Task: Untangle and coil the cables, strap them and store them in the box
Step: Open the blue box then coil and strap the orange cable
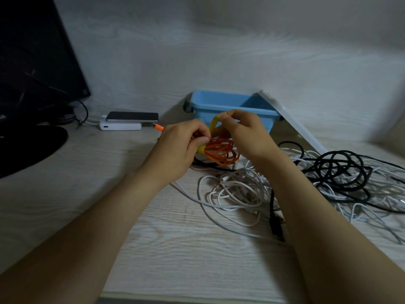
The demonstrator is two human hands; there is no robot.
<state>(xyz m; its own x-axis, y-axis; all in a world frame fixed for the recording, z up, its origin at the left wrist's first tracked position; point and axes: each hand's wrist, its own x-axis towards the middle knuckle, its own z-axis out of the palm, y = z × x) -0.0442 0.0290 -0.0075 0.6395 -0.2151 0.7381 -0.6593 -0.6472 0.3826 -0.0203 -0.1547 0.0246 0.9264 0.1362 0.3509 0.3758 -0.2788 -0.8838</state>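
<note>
Left hand (175, 148): fingers curled, pinching the lower end of the yellow strap (213, 125) against the coiled orange cable (221, 151). Right hand (243, 132): fingertips pinching the strap's upper end. The coil is held above the desk, just in front of the blue box (219, 102). The box stands open against the wall (219, 51), and a white lid (291, 121) leans on its right side.

In front of the box and to its right, tangled white cables (236, 189) and a black cable (337, 170) lie loose on the desk (175, 249), a pale wood-grain surface. Left of the box, a phone (133, 116) rests on a white power bank (120, 126). Further left stands a dark monitor (37, 58). The wall shares the desk's pale grain, and the lighting is dim.
</note>
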